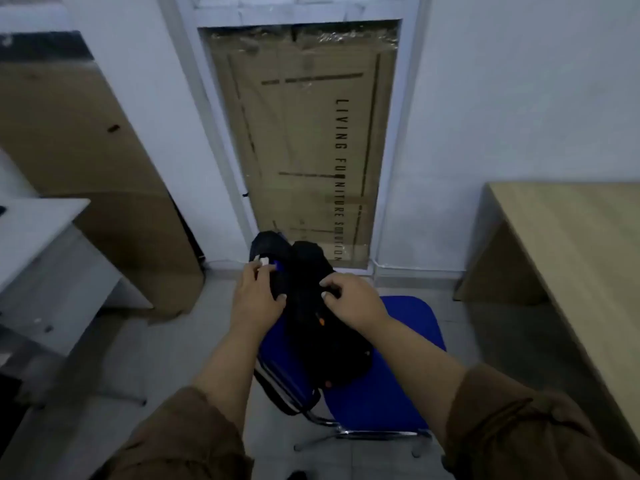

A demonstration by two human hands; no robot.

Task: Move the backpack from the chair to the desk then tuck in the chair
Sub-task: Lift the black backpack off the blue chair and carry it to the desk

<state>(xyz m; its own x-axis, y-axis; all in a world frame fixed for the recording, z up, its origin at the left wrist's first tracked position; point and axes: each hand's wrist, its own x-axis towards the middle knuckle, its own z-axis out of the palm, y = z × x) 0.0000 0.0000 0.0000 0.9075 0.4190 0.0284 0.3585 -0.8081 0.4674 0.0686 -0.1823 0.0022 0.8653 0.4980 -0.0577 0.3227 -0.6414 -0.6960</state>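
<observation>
A black backpack stands upright on the blue chair in the middle of the view. My left hand grips its upper left side, near a small white and blue tag. My right hand is closed on the top right of the backpack. The wooden desk stands to the right of the chair, its top bare where visible. The chair's metal legs show below the seat.
A large flat cardboard box leans against the wall straight ahead. Another cardboard sheet leans at the left, behind a grey-white table. Tiled floor lies between chair and desk.
</observation>
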